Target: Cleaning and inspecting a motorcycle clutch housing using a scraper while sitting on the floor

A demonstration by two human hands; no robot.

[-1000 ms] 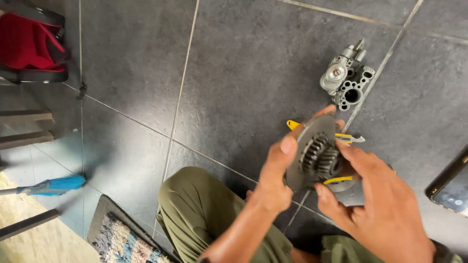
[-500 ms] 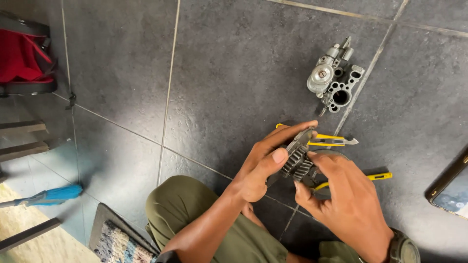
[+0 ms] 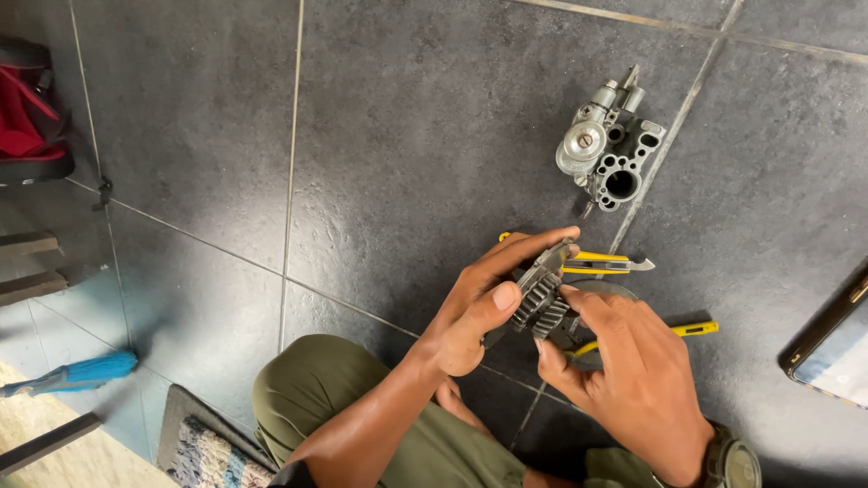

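Observation:
My left hand (image 3: 484,303) and my right hand (image 3: 624,370) together hold a small dark metal gear assembly (image 3: 541,298) on a flat plate, above the dark tiled floor. The left thumb presses on the toothed gears; the right fingers pinch the assembly from the right side. Under the hands lie a yellow utility knife (image 3: 604,264) with its blade out and a second yellow-handled tool (image 3: 692,329), partly hidden. A silver cast metal housing (image 3: 608,152) with several round bores lies on the floor beyond the hands.
A dark phone or tablet (image 3: 832,339) lies at the right edge. A red and black bag (image 3: 32,117) is at the upper left, a blue brush (image 3: 86,370) at the lower left, a woven mat (image 3: 203,447) by my knee. I wear olive trousers and a wristwatch (image 3: 728,461).
The view has shifted, so the hands sit lower and more central. The gear assembly has turned edge-on in my hands, and the right fingers have closed in on it.

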